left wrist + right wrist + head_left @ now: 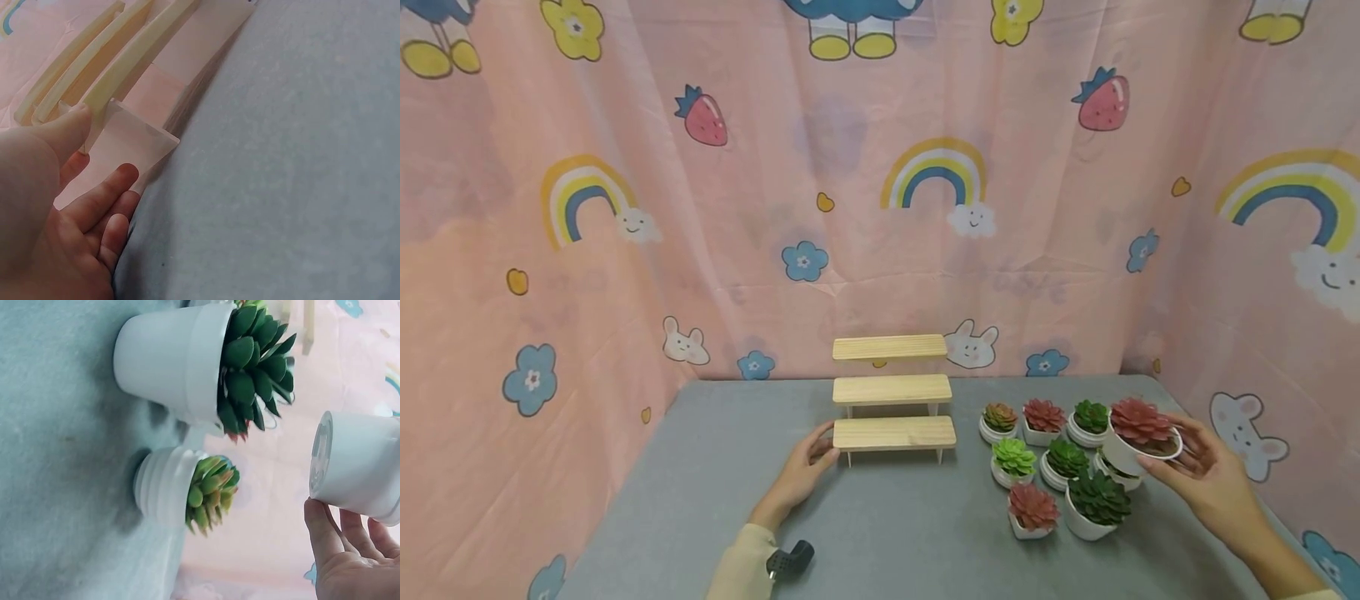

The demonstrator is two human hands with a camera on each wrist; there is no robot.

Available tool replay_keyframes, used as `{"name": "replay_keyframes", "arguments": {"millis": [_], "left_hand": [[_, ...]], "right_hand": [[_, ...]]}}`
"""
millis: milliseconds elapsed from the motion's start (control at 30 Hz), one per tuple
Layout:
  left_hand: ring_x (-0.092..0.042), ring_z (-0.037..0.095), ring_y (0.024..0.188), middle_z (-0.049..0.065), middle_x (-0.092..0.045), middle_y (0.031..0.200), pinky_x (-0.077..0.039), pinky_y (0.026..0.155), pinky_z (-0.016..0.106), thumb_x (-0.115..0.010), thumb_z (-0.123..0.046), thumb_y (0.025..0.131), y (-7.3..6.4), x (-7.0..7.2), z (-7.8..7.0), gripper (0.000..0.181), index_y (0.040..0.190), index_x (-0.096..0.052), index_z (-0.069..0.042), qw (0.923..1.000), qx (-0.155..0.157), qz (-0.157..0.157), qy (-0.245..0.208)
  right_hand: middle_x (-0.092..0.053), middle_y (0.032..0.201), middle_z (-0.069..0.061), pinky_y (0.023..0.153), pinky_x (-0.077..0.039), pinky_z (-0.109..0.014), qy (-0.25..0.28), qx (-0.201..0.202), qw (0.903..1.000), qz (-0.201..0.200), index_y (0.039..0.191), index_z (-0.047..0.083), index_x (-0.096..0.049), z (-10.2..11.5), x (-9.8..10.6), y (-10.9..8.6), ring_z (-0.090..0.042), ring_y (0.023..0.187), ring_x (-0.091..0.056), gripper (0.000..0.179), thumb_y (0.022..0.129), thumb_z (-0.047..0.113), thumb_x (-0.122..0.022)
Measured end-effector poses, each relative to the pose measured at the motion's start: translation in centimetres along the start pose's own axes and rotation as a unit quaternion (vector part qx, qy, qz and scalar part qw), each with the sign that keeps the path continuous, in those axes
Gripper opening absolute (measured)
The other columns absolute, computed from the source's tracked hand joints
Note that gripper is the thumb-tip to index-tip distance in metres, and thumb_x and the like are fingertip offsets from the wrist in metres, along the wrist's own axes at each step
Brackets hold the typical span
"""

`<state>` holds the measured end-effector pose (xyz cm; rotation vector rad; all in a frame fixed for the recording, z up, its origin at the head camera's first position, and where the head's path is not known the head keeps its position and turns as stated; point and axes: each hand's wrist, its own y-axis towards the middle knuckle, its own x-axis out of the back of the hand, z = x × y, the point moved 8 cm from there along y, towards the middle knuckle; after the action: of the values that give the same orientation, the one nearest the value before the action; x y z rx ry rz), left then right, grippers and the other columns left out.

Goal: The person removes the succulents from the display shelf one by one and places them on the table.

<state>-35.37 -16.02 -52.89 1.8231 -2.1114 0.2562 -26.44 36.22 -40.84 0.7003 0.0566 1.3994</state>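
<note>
At the left end of a three-step wooden display stand (895, 433), my left hand (799, 473) pinches the lowest board. In the left wrist view its thumb lies against the board's end (94, 103), near a clear support panel (128, 140); the other fingers are partly bent. My right hand (1213, 479) holds a potted red succulent (1138, 421), tilted and raised above the other pots at the right. The right wrist view shows the white pot (362, 465) of that plant from below, with fingers around it; its leaves are out of that frame.
Several potted succulents stand close together on the grey tabletop (685, 500), among them a large dark green one (1097, 500), a red one (1033, 508) and a bright green one (1013, 458). A patterned pink curtain (850, 308) hangs behind and along both sides.
</note>
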Motion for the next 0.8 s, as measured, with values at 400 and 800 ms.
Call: {"name": "replay_keyframes", "arguments": {"millis": [400,800], "left_hand": [[-0.061,0.035,0.127,0.023,-0.061,0.140,-0.045,0.106,0.057,-0.059,-0.030,0.103,0.0,0.1,0.1,0.060,0.155,-0.038,-0.009,1.0000,-0.001,-0.001,0.002],[-0.061,0.034,0.126,0.022,-0.062,0.139,-0.046,0.106,0.057,-0.060,-0.026,0.103,-0.1,0.0,-0.1,0.059,0.155,-0.039,-0.010,1.0000,0.000,0.001,-0.008]], "right_hand": [[-0.046,0.118,0.038,0.072,-0.052,-0.005,-0.066,-0.055,0.9961,-0.019,0.140,0.024,-0.045,-2.0,1.3,-0.8,0.025,0.102,-0.049,0.064,0.089,-0.003,-0.073],[-0.039,0.149,0.010,0.070,-0.050,-0.003,-0.092,-0.132,0.9867,-0.020,0.141,0.038,-0.038,-4.5,2.3,-2.7,0.026,0.107,-0.043,0.064,0.094,0.010,-0.072]]}}
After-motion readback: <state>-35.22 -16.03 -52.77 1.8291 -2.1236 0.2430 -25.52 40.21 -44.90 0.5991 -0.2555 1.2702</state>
